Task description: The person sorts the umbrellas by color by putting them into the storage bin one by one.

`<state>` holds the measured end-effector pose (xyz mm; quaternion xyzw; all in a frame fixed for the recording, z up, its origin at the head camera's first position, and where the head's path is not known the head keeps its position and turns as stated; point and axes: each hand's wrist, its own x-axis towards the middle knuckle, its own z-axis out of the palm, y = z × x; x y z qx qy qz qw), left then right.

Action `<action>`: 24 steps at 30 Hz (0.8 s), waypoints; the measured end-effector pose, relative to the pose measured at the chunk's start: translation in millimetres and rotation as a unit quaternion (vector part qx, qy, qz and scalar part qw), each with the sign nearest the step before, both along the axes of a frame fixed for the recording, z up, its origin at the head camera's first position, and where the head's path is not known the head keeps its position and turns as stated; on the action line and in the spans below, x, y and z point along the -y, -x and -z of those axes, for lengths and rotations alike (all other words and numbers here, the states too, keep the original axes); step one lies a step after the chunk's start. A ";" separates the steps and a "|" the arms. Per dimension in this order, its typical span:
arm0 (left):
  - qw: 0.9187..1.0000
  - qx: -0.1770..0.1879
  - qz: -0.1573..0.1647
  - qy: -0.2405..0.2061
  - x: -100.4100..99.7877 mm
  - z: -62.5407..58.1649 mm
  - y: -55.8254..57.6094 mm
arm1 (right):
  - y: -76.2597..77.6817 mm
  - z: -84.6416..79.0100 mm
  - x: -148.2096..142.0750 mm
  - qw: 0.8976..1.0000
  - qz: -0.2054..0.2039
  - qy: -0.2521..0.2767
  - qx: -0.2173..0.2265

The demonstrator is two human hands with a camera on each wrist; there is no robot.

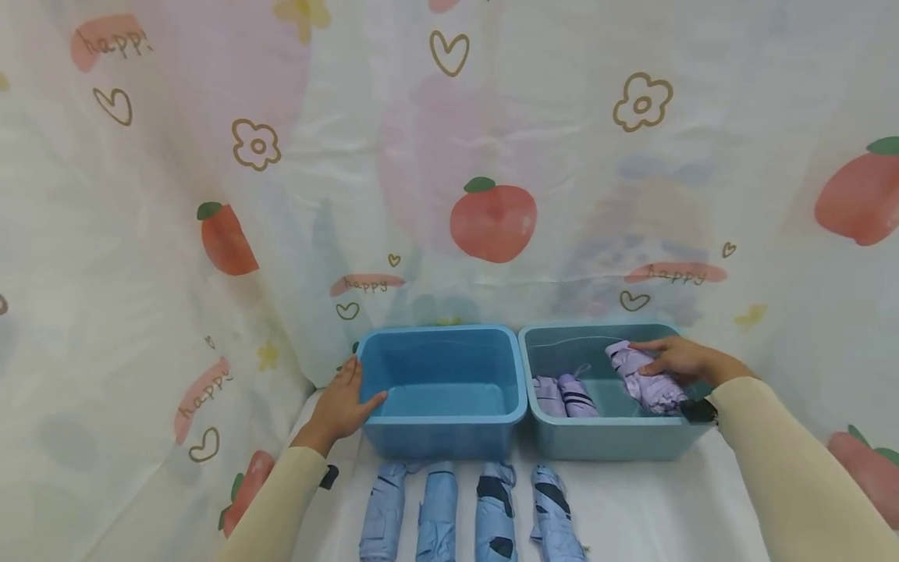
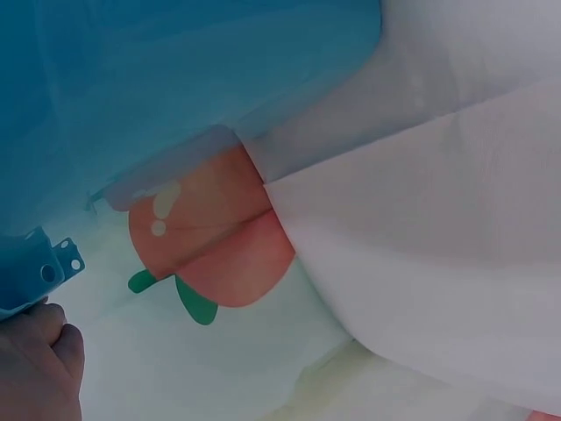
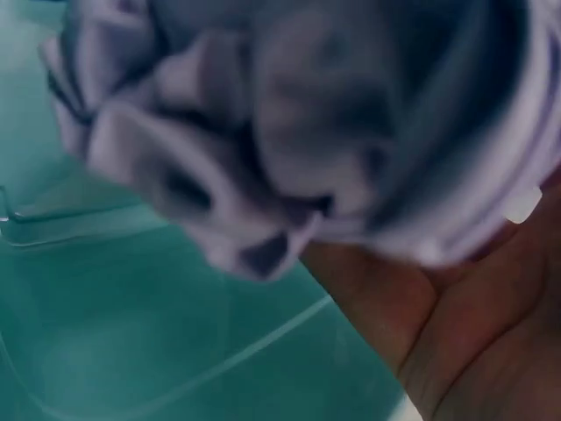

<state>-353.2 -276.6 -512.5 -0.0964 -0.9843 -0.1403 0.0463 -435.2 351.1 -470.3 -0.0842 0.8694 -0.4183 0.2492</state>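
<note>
My right hand (image 1: 684, 359) grips a lilac folded umbrella (image 1: 642, 378), tilted inside the right part of the grey-green bin (image 1: 604, 437). In the right wrist view, the bunched fabric end of this umbrella (image 3: 219, 132) fills the upper area, with part of the palm (image 3: 473, 324) below it. Two more lilac folded umbrellas (image 1: 577, 396) lie side by side at the bin's left. At the left wall of the blue bin (image 1: 442, 437), my left hand (image 1: 340, 406) holds the rim, thumb on the inner side. That bin has nothing inside.
Several blue folded umbrellas (image 1: 437, 511) lie in a row on the white surface (image 1: 632, 507), in front of the bins. A patterned curtain (image 1: 421, 156) with fruit and hearts hangs behind and at both sides. The two bins stand side by side.
</note>
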 end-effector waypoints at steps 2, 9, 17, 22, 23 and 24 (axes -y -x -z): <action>1.000 0.001 0.000 0.002 -0.5 -0.5 0.9 | 5.0 8.5 -0.6 1.000 -0.004 -0.001 0.006; 1.000 0.002 -0.002 0.009 0.3 1.7 2.8 | 11.5 24.2 4.8 0.999 -0.019 -0.031 0.007; 1.000 -0.004 -0.006 0.001 -1.8 1.7 -0.2 | 19.5 39.3 11.7 0.993 -0.056 -0.104 -0.026; 1.000 -0.011 -0.009 0.004 -1.2 3.2 0.1 | 21.5 46.3 21.1 0.991 -0.054 -0.120 -0.019; 1.000 -0.012 -0.010 0.004 -0.9 3.3 0.6 | 21.8 47.7 23.2 0.990 -0.056 -0.124 -0.022; 1.000 -0.011 -0.010 0.004 -0.6 3.8 0.8 | 21.3 49.4 25.3 0.990 -0.059 -0.128 -0.023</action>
